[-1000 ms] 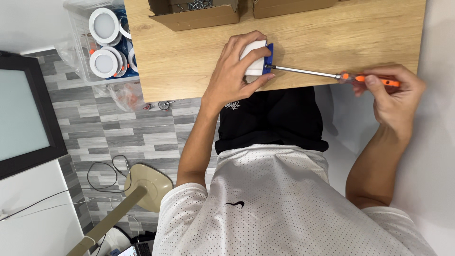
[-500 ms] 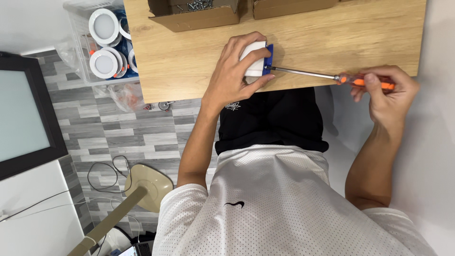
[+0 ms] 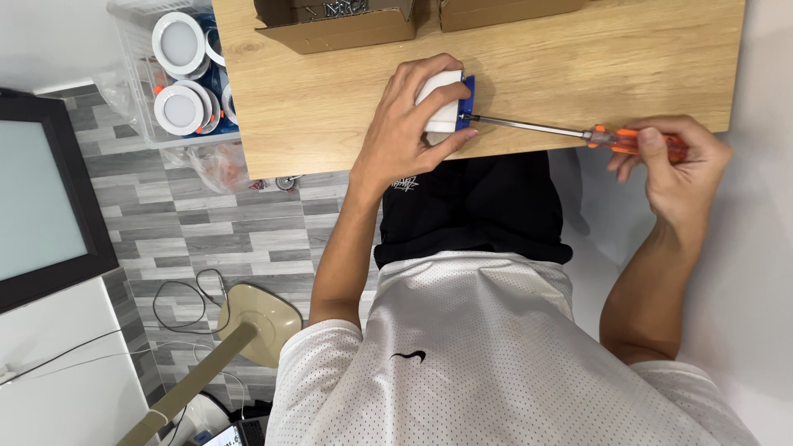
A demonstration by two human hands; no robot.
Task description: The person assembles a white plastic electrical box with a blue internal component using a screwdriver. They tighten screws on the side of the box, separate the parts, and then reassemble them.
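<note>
Meanwhile the right hand (image 3: 673, 169) has shifted its fingers on the orange screwdriver (image 3: 570, 132), pinching it; the left hand (image 3: 409, 132) stays clamped over the white-and-blue part (image 3: 450, 103) near the desk (image 3: 330, 107) edge, so screwing goes on.

Light wooden desk (image 3: 330, 107) against white wall at right. Floor (image 3: 206, 231) of grey wood-look tiles in staggered rows. Black-framed frosted panel (image 3: 41, 198) at left. Beige lamp base (image 3: 256, 318) on floor, dark cables (image 3: 186, 289) looped beside it. Even, bright light.
</note>
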